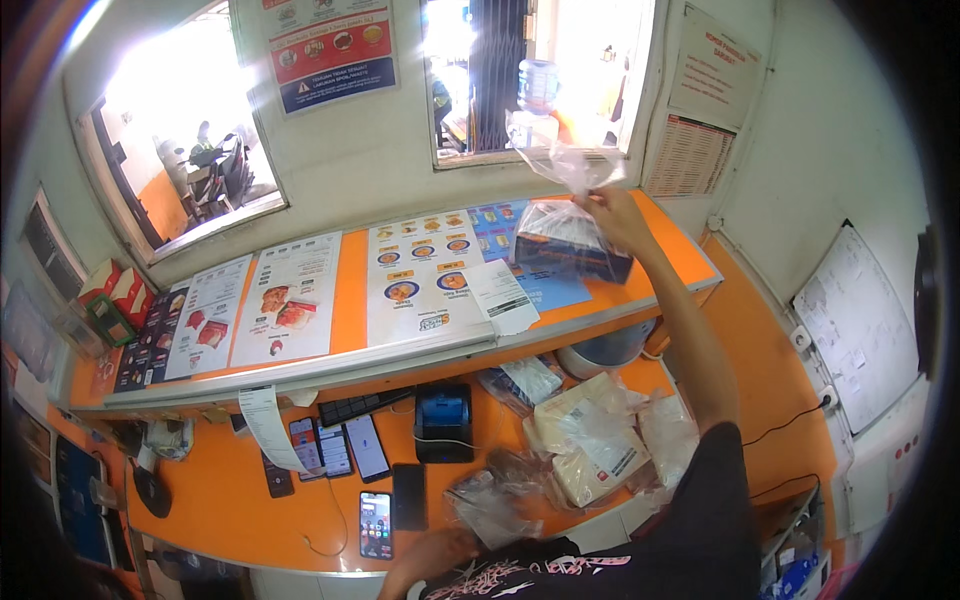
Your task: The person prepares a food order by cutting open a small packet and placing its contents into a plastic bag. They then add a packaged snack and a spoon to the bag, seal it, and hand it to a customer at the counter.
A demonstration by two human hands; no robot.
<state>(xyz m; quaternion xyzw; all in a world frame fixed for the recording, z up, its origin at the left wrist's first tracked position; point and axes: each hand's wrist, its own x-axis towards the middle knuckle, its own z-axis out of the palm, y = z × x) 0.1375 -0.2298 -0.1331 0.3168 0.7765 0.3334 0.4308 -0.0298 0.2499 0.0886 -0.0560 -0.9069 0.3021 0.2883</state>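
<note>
My right hand (606, 212) reaches across the upper orange counter, its fingers closed on the gathered top of a clear plastic bag (572, 168). A dark box with a light top (575, 252) sits inside the bag, at the counter's right end over a blue menu sheet. A printed receipt (502, 298) lies just left of the box. Low in the picture, my left hand (445, 550) is at the lower counter's front edge, beside a crumpled plastic bag (490, 505). Its fingers are too unclear to show whether they grip anything.
Several phones (375, 525) and a small dark printer (443, 425) stand on the lower counter (220, 500). Bagged packages (595, 440) crowd its right side. Menu sheets (285, 300) cover the upper ledge, below two window openings. A whiteboard (860, 320) is at the right.
</note>
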